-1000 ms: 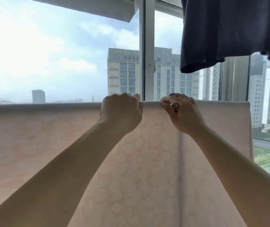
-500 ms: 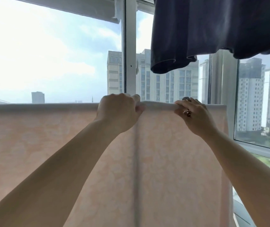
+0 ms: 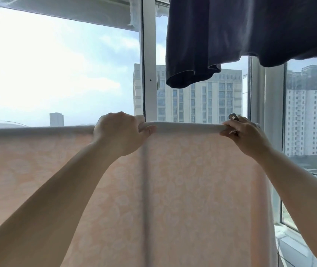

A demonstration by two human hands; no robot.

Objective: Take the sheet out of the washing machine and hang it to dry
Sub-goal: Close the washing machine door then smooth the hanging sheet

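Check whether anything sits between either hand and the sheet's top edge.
Nothing visible does. The left hand and right hand both grip the sheet directly along its top fold; the dark garment hangs above, apart.

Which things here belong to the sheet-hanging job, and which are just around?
Job: pink patterned sheet, draped over a rail; left hand and right hand, both gripping its top fold.
Around: dark garment hanging above; window frame; buildings outside.
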